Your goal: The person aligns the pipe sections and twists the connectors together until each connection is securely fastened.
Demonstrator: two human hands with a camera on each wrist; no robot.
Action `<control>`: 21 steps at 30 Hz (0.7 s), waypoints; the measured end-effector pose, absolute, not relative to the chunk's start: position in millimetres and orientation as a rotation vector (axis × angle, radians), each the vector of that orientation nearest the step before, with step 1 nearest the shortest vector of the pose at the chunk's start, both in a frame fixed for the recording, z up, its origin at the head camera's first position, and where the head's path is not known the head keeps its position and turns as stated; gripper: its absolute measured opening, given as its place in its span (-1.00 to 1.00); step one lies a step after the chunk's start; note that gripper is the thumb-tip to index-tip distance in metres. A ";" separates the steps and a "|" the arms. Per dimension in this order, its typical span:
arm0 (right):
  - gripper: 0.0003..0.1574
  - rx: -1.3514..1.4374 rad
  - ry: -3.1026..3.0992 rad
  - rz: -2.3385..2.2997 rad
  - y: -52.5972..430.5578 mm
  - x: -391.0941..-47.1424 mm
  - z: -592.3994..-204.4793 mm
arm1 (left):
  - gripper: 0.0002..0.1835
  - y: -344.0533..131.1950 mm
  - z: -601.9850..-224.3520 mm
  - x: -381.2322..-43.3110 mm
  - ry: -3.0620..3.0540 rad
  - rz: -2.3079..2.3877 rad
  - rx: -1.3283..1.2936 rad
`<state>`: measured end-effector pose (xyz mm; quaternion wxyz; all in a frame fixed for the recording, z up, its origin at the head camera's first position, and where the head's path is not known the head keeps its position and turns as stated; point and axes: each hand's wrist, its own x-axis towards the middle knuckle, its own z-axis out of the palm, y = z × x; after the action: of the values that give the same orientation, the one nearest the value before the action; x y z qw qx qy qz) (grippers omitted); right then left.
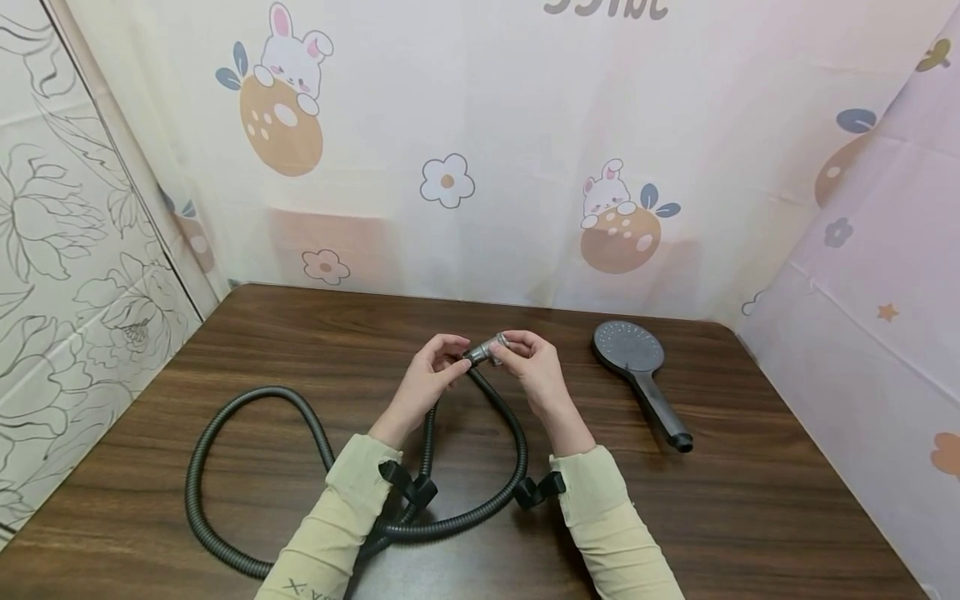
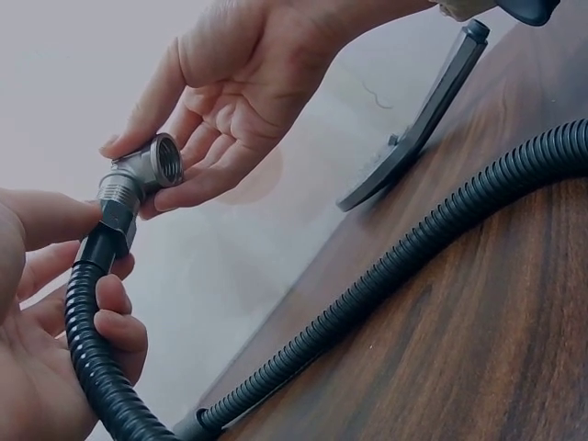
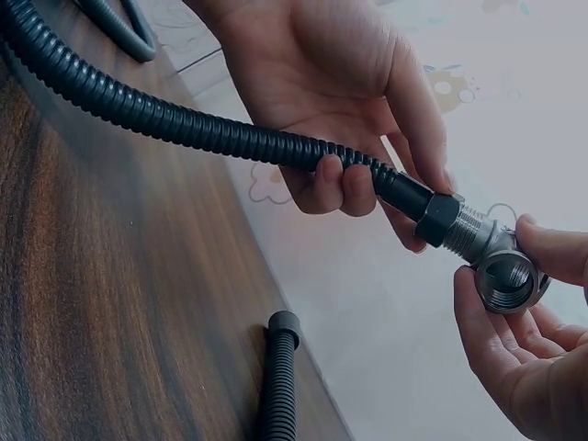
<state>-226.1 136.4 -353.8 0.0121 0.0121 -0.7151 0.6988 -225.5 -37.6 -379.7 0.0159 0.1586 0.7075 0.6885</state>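
Observation:
My left hand (image 1: 427, 375) grips the end of a black ribbed shower hose (image 3: 211, 129), its thumb and fingers around the dark hex nut (image 3: 438, 219). A silver threaded elbow fitting (image 2: 140, 173) meets that nut, with part of its outside thread showing between them. My right hand (image 1: 536, 367) pinches the fitting between thumb and fingers. The fitting's round threaded opening (image 3: 508, 280) faces the right wrist camera. Both hands are held up over the far middle part of the table, close together.
A dark shower head (image 1: 630, 346) with a long handle lies at the right of the brown wooden table (image 1: 750, 500). The hose loops across the table's left and middle, its other end (image 3: 285, 323) lying under the hands. A patterned curtain (image 1: 510, 100) hangs behind.

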 end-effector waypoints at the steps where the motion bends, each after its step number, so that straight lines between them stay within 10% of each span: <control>1: -0.60 0.040 -2.230 2.178 136.3 -225.9 -353.7 | -0.67 -37.6 -382.9 -227.5 2.211 2.142 0.499; 21: -0.60 0.031 -2.237 2.165 135.6 -226.4 -354.7 | -0.74 -35.9 -362.3 -212.1 2.168 2.111 0.385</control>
<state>-226.4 135.6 -354.7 0.0142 0.0100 -0.7183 0.6955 -212.1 -35.9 -362.3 0.0455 0.1261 0.7099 0.6914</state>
